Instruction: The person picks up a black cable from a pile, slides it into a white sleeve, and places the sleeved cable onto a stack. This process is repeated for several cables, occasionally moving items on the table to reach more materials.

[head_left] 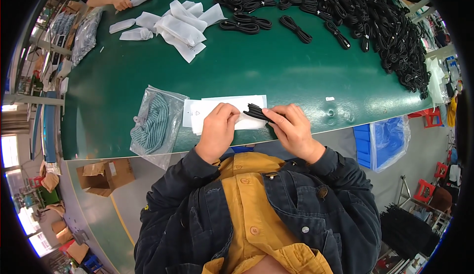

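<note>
A folded bundle of black cable (256, 112) is gripped between the thumb and fingers of my right hand (295, 130), just above the table's near edge. My left hand (217, 130) pinches a white frosted plastic bag (249, 122), the top one of a flat stack (217, 101) under both hands. The cable's end is close to this bag; whether it is inside the opening I cannot tell. Left of the stack lies a clear plastic bag (173, 107) with a coil of grey-green cord (156, 121) in it.
The green table (237, 67) carries a heap of black cable bundles (340, 0) at the far right. Several filled white bags (182, 25) lie at the far left, near another person's hand (121, 1). A blue crate (364, 146) and a cardboard box (106, 175) stand below the table.
</note>
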`<state>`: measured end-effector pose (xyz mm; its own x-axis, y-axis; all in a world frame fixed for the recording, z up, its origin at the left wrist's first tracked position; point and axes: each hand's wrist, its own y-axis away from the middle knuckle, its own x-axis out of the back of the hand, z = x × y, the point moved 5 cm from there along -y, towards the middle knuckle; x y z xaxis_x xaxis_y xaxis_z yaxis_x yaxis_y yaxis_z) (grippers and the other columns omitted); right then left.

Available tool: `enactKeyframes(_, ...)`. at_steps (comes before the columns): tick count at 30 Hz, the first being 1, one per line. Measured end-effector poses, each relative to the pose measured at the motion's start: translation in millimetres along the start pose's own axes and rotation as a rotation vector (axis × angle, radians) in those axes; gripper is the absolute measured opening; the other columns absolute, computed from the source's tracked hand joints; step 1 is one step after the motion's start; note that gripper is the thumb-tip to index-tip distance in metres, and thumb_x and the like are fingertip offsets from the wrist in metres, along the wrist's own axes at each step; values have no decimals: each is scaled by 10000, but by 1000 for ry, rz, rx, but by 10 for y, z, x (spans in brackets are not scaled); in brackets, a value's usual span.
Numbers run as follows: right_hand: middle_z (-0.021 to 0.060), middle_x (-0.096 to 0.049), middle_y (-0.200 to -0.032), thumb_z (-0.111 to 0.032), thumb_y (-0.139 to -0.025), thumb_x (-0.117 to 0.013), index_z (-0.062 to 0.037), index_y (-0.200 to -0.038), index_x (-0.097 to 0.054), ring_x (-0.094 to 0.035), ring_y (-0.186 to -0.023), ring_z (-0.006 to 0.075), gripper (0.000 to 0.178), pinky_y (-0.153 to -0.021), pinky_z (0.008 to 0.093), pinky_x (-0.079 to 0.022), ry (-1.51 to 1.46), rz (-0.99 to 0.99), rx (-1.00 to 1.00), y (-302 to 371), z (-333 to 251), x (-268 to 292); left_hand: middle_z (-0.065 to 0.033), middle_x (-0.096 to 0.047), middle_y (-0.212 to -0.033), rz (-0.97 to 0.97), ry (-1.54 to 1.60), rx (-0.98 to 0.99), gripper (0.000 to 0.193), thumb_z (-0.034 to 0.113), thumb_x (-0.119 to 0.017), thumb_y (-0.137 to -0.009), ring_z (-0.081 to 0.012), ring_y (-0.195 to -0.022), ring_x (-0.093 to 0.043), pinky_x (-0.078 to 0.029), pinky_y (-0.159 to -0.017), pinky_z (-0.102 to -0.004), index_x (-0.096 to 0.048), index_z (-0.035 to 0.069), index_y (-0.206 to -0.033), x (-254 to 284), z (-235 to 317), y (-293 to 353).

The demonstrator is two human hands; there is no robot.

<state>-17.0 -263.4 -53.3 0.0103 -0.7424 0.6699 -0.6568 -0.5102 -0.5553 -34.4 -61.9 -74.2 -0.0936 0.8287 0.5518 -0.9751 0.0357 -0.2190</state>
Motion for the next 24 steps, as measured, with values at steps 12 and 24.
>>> enactKeyframes(12,33,-627,-1106,-95,-776,-635,-105,-1250,-652,-567,-923,208,475,-768,341,-440,201,-176,226,-60,-75,-41,-109,-589,-865,41,34,-18,84,-58,-650,-850,-207,-674,-572,-458,-604,-309,-591,-20,-895,58,89,-30)
enactKeyframes(24,127,-613,-984,15,-819,-709,-34,-1145,-661,-615,-813,297,333,-704,355,-511,-350,7,-470,-141,204,-73,-51,-573,-800,-27,47,80,76,-42,-644,-882,-111,-660,-536,-436,-611,-243,-598,-13,-935,58,-80,-22)
